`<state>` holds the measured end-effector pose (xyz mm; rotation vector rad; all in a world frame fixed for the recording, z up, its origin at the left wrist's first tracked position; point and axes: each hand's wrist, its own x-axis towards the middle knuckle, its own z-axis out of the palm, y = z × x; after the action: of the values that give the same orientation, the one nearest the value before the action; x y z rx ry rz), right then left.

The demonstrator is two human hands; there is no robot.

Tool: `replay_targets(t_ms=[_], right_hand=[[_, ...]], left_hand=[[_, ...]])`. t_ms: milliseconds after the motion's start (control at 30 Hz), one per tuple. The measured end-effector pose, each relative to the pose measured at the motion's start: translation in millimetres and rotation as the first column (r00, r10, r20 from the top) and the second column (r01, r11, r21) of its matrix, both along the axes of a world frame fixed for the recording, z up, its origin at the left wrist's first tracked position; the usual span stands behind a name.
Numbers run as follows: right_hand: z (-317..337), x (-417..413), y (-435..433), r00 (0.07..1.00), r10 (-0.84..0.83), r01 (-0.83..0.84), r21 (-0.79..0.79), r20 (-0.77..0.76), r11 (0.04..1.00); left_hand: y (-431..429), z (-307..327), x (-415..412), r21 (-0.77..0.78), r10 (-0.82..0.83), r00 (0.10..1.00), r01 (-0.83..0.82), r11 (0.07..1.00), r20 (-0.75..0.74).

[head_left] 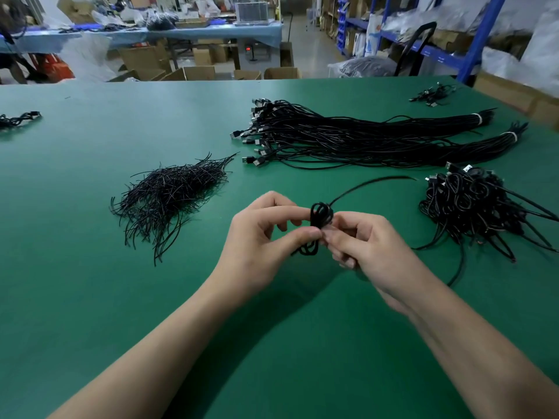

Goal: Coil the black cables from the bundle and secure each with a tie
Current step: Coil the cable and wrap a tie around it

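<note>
Pinching coiled cable, left hand, right hand

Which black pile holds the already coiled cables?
The right-side pile: tight loops. The left heap is short loose ties; the two banded bundles lie straight.

Pinching a small coiled cable between left grip and right grip, just above a green worktop.

Meeting thumb-to-fingertip at the coil's middle, with one loose tail arcing away to the right. To the left, a heap of short black ties. Farther back, two long bundles of straight cables, bound with white bands near their right ends, plugs fanned out leftward. To the right, a heap of coiled cables. Small cable clusters at far left and far right edges.
</note>
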<state>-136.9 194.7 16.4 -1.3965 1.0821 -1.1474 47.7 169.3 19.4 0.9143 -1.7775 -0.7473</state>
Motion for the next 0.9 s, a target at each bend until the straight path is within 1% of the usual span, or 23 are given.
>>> replay_targets(t_ms=[33, 67, 100, 133, 167, 200, 267, 300, 333, 367, 433, 467, 533, 567, 600, 633, 667, 700, 733, 800, 833, 867, 900], right_hand=[[0.5, -0.6, 0.3, 0.984, 0.059, -0.076, 0.098, 0.169, 0.992], [0.7, -0.7, 1.2, 0.947, 0.090, -0.147, 0.166, 0.307, 0.975], [0.4, -0.7, 2.1, 0.913, 0.100, -0.192, 0.200, 0.396, 0.961], [-0.7, -0.4, 2.6, 0.895, 0.098, -0.205, 0.207, 0.435, 0.957], [-1.6, 0.8, 2.5, 0.901, 0.080, -0.180, 0.199, 0.426, 0.963], [-2.0, 1.9, 1.7, 0.930, 0.046, -0.114, 0.165, 0.365, 0.980], [-0.6, 3.1, 0.2, 0.990, -0.050, 0.050, 0.009, 0.133, 0.999], [-0.5, 3.1, -0.3, 0.993, -0.115, 0.114, -0.100, -0.011, 0.988], [-1.0, 2.6, -0.6, 0.971, -0.185, 0.149, -0.222, -0.154, 0.964], [-1.0, 2.5, -0.1, 0.927, -0.257, 0.155, -0.342, -0.275, 0.927], [-0.5, 4.5, 3.2, 0.818, -0.372, 0.094, -0.536, -0.439, 0.839], [-0.8, 5.7, 4.0, 0.785, -0.396, 0.061, -0.576, -0.477, 0.815], [-1.4, 6.6, 4.3, 0.775, -0.390, 0.052, -0.565, -0.497, 0.823], [-1.5, 6.7, 3.6, 0.804, -0.359, 0.077, -0.515, -0.474, 0.854], [-1.3, 6.4, 3.1, 0.862, -0.298, 0.111, -0.419, -0.411, 0.901], [-0.7, 5.5, 1.8, 0.930, -0.214, 0.126, -0.288, -0.298, 0.949], [0.5, 4.1, 1.0, 0.981, -0.125, 0.104, -0.146, -0.147, 0.984], [2.1, 2.6, 1.1, 0.999, -0.039, 0.039, -0.010, 0.013, 0.999], [3.3, 1.3, 1.5, 0.987, 0.037, -0.053, 0.099, 0.159, 0.994], [4.6, -0.7, 3.4, 0.908, 0.139, -0.240, 0.220, 0.394, 0.945], [4.4, -0.5, 4.2, 0.867, 0.166, -0.304, 0.235, 0.470, 0.923], [3.8, 0.7, 4.6, 0.844, 0.174, -0.327, 0.231, 0.507, 0.916], [3.5, 2.0, 4.6, 0.852, 0.163, -0.305, 0.220, 0.498, 0.926]], left_hand=[[0.2, 1.6, 0.5, -0.138, 0.030, 0.998, -0.021, 0.990, 0.062], [0.6, 2.6, 0.9, -0.251, 0.049, 0.993, -0.022, 0.968, 0.104], [0.9, 2.1, 1.7, -0.331, 0.054, 0.990, -0.007, 0.943, 0.131], [1.1, 1.1, 2.3, -0.371, 0.047, 0.988, 0.011, 0.929, 0.148], [1.2, -0.1, 3.2, -0.354, 0.023, 0.989, 0.030, 0.935, 0.147], [1.5, -1.4, 3.7, -0.275, -0.016, 0.993, 0.047, 0.960, 0.115], [3.7, -1.5, 1.2, 0.031, -0.058, 0.995, 0.060, 0.998, -0.076], [4.8, -0.6, -0.3, 0.186, -0.018, 0.987, 0.048, 0.981, -0.158], [3.9, -0.3, -0.5, 0.307, 0.022, 0.982, 0.037, 0.951, -0.185], [1.6, -1.2, 0.4, 0.385, 0.029, 0.987, 0.035, 0.922, -0.161], [-0.4, -3.5, 2.1, 0.451, -0.047, 0.995, 0.079, 0.889, -0.083], [-0.5, -4.3, 2.6, 0.464, -0.080, 0.995, 0.101, 0.880, -0.066], [0.0, -4.2, 2.9, 0.461, -0.091, 0.991, 0.125, 0.879, -0.094], [0.0, -4.0, 2.9, 0.433, -0.080, 0.990, 0.124, 0.893, -0.119], [-0.1, -3.4, 2.2, 0.383, -0.065, 0.988, 0.114, 0.917, -0.137], [0.1, -3.0, 1.5, 0.315, -0.052, 0.989, 0.094, 0.945, -0.139], [-0.4, -2.4, 1.0, 0.216, -0.036, 0.994, 0.058, 0.975, -0.103], [-0.6, -1.6, 1.6, 0.072, -0.013, 0.999, 0.015, 0.997, -0.030], [-0.4, -0.3, 2.8, -0.103, 0.021, 0.998, -0.015, 0.995, 0.054], [-1.0, 2.6, 4.4, -0.400, 0.107, 0.983, -0.038, 0.916, 0.150], [-1.3, 3.2, 5.2, -0.512, 0.146, 0.975, -0.039, 0.858, 0.170], [-2.1, 3.1, 5.8, -0.593, 0.174, 0.968, -0.033, 0.804, 0.182], [-2.7, 2.7, 6.6, -0.618, 0.183, 0.966, -0.030, 0.785, 0.185]])
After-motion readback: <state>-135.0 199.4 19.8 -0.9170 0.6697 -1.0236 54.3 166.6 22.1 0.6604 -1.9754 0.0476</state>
